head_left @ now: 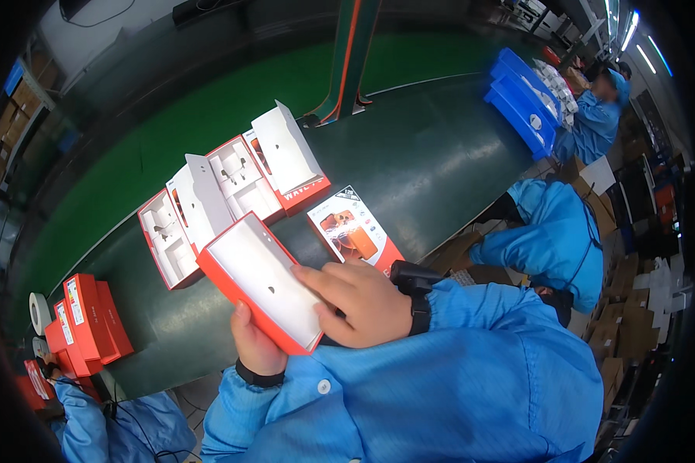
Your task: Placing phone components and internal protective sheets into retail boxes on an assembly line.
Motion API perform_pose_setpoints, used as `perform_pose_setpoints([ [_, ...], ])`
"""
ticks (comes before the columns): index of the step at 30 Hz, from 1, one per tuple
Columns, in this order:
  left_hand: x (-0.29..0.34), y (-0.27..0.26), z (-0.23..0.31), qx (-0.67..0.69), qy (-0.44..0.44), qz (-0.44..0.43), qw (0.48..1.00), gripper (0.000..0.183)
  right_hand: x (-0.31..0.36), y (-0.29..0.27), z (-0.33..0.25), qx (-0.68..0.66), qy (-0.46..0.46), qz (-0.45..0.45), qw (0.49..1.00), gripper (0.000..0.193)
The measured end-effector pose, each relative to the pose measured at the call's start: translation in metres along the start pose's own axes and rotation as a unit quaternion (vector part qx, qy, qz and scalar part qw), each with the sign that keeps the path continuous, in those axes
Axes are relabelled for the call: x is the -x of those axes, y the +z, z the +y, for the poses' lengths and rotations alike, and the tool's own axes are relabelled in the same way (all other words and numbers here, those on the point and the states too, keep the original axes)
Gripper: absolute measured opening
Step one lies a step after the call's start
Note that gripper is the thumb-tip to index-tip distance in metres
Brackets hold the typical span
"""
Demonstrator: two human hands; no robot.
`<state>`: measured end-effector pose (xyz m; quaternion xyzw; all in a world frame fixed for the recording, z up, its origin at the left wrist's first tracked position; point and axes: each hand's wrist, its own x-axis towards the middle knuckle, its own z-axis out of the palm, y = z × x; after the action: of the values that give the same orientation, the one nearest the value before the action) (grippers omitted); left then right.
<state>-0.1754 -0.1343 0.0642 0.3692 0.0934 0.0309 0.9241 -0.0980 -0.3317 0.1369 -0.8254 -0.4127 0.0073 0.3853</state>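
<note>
My left hand [256,345] grips a red open-topped box [297,345] at its lower left side, thumb up along the wall. Inside it lies a white panel [256,258] with a small dark hole. My right hand [359,302] rests over the box's right side, index finger and thumb stretched apart on the white panel; its other fingers are partly hidden. Just beyond my right hand, a closed printed box [349,228] with orange pictures lies on the dark green table [432,147]. Past the held box stand open red boxes with white inserts [235,174] and raised lids [286,147].
Red boxes [93,324] are stacked at the left, beside a white tape roll [38,312]. Blue bins [525,104] stand at the far right. A post [351,62] rises at the table's far edge. Blue-sleeved people [548,235] work on both sides.
</note>
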Motion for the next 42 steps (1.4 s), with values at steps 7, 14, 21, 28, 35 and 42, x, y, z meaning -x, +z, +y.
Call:
perform_pose_setpoints([
  [7,-0.005,0.006,0.001,0.044,-0.001,0.080,0.996,0.056,0.006,-0.038,-0.001,-0.153,0.098,0.096,0.979,0.049],
  [14,-0.006,0.001,-0.001,0.090,-0.037,0.055,0.994,0.055,0.028,-0.054,0.056,0.259,0.064,0.080,0.960,0.056],
  [21,-0.006,-0.011,-0.009,0.046,-0.050,0.065,0.996,0.061,0.030,-0.032,0.069,0.264,0.067,0.038,0.961,0.054],
  [28,-0.005,-0.015,-0.012,0.014,-0.052,0.061,0.997,0.064,0.030,-0.025,0.068,0.245,0.050,0.051,0.967,0.049],
  [35,-0.006,-0.004,-0.012,0.038,-0.059,0.055,0.996,0.057,0.034,-0.021,0.061,0.188,0.063,0.010,0.980,0.047],
  [42,-0.010,-0.008,-0.015,-0.036,-0.102,0.076,0.991,0.057,0.033,-0.022,0.063,0.173,0.081,0.001,0.982,0.048],
])
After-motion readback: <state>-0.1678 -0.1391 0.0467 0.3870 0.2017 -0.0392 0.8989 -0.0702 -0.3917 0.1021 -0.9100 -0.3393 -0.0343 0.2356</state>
